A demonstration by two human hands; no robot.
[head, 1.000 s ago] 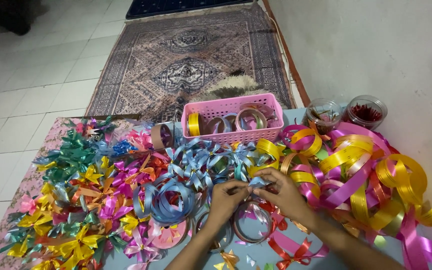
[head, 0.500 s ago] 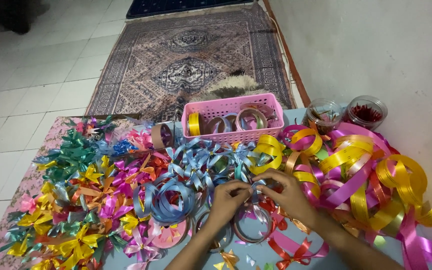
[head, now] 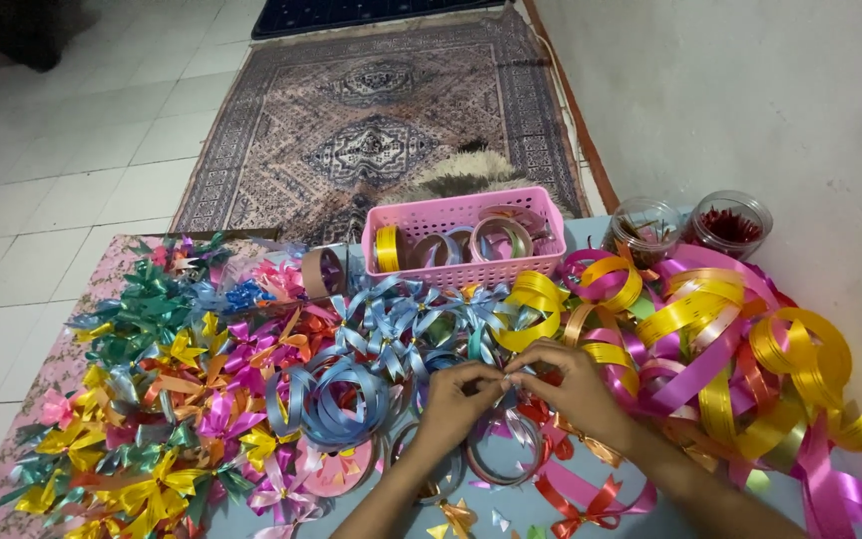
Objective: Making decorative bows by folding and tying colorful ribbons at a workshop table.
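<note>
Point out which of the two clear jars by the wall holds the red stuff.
The right-hand jar, nearest the wall; red pieces fill it, while its neighbour jar to the left looks mostly dark inside.

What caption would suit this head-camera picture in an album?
Two hands, left hand and right hand, pinch something small together above ribbon rolls, between a bow pile and a pink basket.

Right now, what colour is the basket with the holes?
Pink. The basket shows best in the head view, behind the ribbon bows.
</note>
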